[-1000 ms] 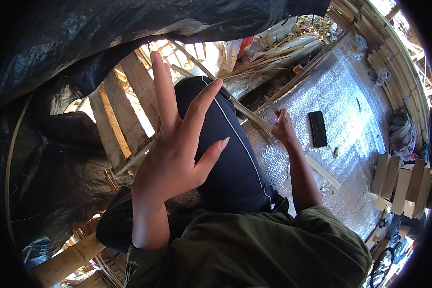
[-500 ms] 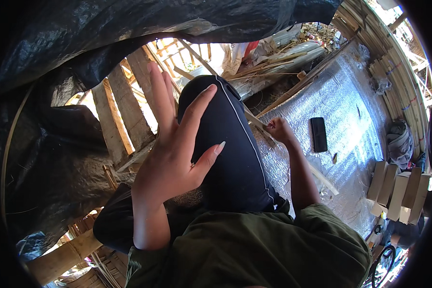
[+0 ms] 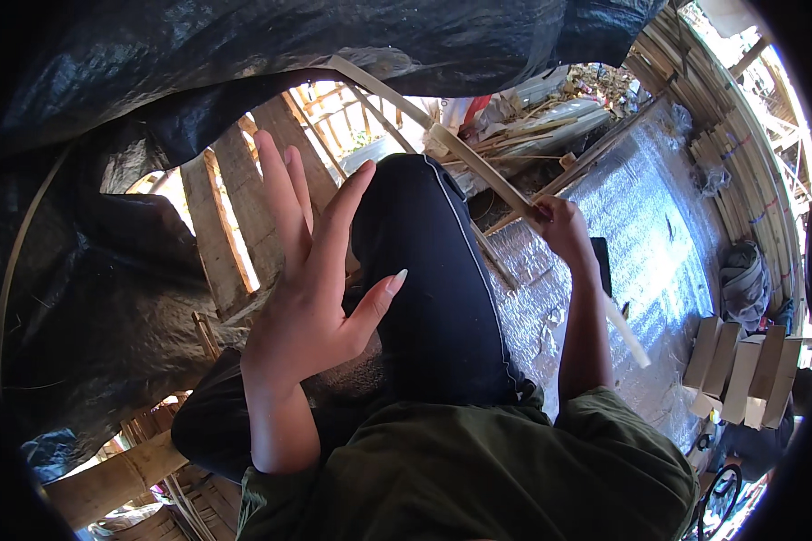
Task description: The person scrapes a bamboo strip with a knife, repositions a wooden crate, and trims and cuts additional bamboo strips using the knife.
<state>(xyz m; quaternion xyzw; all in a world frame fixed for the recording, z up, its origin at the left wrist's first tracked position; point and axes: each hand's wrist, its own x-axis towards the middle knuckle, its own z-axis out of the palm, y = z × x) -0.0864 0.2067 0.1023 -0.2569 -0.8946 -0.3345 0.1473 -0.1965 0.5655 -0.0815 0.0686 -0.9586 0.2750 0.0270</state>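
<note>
My right hand is closed round a long, flat bamboo strip. The strip slants from the black sheeting at the upper middle, across beyond my knee, and its pale lower end shows past my right forearm. My left hand is raised in front of my left side, fingers spread and thumb held out, touching nothing. Between the two hands is my bent leg in dark trousers with a pale side stripe.
Black plastic sheeting hangs across the top and left. On the silvery foil mat at the right lies a black phone, partly behind my forearm. Bundled bamboo strips and long cardboard boxes line the right side. Wooden slats stand left.
My right hand has moved right and slightly up with the bamboo strip, which now shows over a longer length beyond my knee. My left hand has shifted slightly left, still spread.
</note>
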